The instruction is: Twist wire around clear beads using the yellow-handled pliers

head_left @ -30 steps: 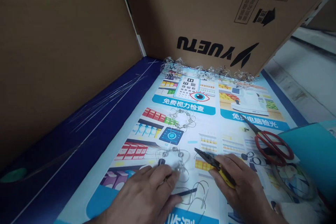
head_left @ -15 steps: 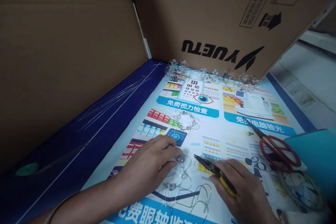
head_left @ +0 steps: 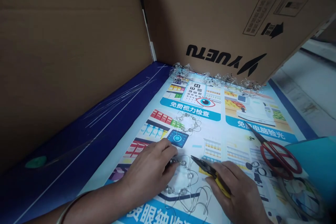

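My left hand [head_left: 151,166] is closed in a pinch on the left side of a ring of clear beads and silver wire [head_left: 190,175] lying on the printed sheet. Its fingertips hide part of that ring. In my right hand [head_left: 240,187] are needle-nose pliers [head_left: 208,169] with yellow and black handles. Their dark jaws point left, just right of the ring's upper beads, and whether they touch its wire I cannot tell. Loose curved wire [head_left: 204,199] trails from the ring's lower right. A second bead-and-wire ring [head_left: 195,125] lies flat beyond my left hand.
Red-handled scissors [head_left: 279,157] lie at the right by a blue-green sheet [head_left: 317,157] and a coil of wire [head_left: 301,199]. More bead-and-wire pieces [head_left: 217,78] line the foot of a cardboard wall [head_left: 210,14]. Thin straight strands [head_left: 118,99] lie on the dark blue border at left.
My left fingers have shifted on the ring, and more of its beads show now. The plier tips have moved slightly left, toward the ring. The whole view has shifted a little.
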`<state>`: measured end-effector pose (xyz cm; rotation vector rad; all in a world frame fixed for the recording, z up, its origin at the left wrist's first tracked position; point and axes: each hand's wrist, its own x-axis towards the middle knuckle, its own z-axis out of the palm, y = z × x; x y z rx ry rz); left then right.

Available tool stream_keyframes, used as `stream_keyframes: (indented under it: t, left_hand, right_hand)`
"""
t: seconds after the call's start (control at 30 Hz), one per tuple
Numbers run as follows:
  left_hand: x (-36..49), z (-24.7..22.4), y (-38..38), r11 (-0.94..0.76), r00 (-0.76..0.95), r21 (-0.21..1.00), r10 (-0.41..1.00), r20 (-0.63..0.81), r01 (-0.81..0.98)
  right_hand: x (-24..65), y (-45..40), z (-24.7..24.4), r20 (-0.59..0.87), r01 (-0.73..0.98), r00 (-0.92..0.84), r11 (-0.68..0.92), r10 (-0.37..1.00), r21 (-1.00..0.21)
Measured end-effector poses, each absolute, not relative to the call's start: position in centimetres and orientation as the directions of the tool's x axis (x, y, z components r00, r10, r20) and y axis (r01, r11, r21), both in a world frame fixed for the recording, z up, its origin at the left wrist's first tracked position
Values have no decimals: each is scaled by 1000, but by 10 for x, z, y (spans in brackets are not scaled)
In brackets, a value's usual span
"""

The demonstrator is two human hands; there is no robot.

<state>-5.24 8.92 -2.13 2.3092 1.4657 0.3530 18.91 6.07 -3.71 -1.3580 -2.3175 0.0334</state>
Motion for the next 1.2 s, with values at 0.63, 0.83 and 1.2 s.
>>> stream_keyframes:
  t: [0.63,0.83,1.2]
  left_hand:
    - [-64,-19,93,-347,379,589,922,74,730]
    - [-67,-15,94,-178,327,707,942,-79,685]
    - [-66,-20,92,1,348,890,920,-179,456]
  right_hand:
    - [161,73,-36,370,818,-415,519,831,-247]
    - [161,72,-35,355,811,-422,522,834,-265]
    - [165,70,-37,353,800,-423,527,834,-286]
